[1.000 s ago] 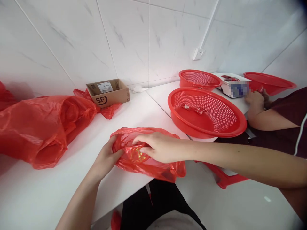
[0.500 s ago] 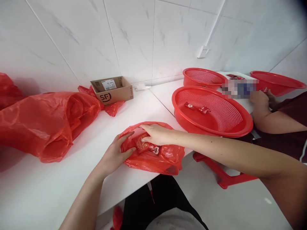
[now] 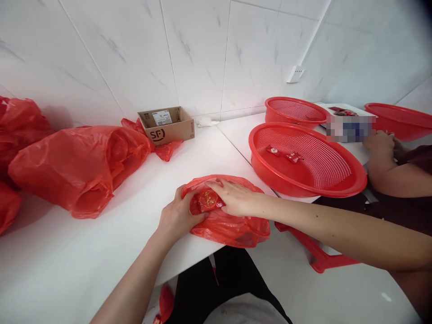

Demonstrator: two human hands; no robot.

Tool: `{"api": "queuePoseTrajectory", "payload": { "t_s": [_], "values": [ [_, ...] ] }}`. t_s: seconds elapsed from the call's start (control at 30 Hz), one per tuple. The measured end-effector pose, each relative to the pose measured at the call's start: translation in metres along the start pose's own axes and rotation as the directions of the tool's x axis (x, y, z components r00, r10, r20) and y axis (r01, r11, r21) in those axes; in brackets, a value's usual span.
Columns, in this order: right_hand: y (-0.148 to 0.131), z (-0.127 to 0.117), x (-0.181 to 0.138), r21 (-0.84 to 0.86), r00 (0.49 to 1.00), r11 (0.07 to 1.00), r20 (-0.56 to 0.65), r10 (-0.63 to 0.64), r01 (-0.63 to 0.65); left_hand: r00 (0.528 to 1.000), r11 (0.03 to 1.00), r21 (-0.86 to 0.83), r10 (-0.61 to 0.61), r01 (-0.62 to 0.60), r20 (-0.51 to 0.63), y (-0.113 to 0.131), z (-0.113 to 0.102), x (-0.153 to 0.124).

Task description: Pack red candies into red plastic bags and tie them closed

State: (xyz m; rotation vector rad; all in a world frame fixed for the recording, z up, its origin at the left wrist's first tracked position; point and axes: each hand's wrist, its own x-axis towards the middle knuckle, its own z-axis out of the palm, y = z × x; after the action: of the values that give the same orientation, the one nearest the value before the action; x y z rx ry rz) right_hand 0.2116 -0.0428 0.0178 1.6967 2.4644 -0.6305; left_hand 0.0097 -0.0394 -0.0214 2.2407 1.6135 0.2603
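Note:
A thin red plastic bag point(image 3: 232, 231) lies spread with its mouth up at the table's front edge. Inside it, shiny red packets point(image 3: 209, 200) show, the top one with gold lettering. My left hand point(image 3: 178, 211) curves round the left side of the packets, thumb and fingers bent inside the bag's mouth. From the right, my right hand point(image 3: 236, 198) reaches into the bag, its fingers closed over the packets' right side. Its fingertips are partly hidden. Right of the bag, a large red plastic basket point(image 3: 349, 182) holds two small red packets point(image 3: 294, 157).
Filled red bags point(image 3: 77, 162) lie at the left, beside an open cardboard box point(image 3: 175, 132) near the wall. Another red basket point(image 3: 270, 112) stands behind the large one. At the right, a co-worker's forearm point(image 3: 388, 166) reaches over the table. A red stool point(image 3: 313, 252) stands below.
My left hand has moved further into the bag, against the packets. My right hand has turned flatter over their right side. The whole scene has shifted slightly right in view.

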Motion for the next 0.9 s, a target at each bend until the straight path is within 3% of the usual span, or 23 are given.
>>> {"api": "queuePoseTrajectory", "payload": {
  "t_s": [0.37,0.7,0.8,0.9],
  "values": [
    [0.017,-0.003,0.008,-0.194,0.999,0.981,-0.035,-0.012,0.005,0.997,0.996,-0.06,-0.063,0.066,0.053,-0.005,-0.013,-0.004],
    [0.001,-0.009,0.026,-0.232,0.981,0.969,-0.192,0.036,-0.081,0.993,0.993,-0.045,-0.111,0.109,-0.039,-0.01,-0.013,-0.003],
    [-0.011,-0.017,0.027,-0.213,0.975,0.977,-0.217,-0.05,0.002,0.987,0.989,-0.013,-0.147,0.147,-0.069,-0.012,-0.017,-0.006],
    [-0.021,-0.035,0.012,-0.059,0.947,0.984,-0.268,-0.176,0.166,0.982,0.985,0.014,-0.167,0.169,-0.084,-0.009,-0.024,-0.011]
  ]
}}
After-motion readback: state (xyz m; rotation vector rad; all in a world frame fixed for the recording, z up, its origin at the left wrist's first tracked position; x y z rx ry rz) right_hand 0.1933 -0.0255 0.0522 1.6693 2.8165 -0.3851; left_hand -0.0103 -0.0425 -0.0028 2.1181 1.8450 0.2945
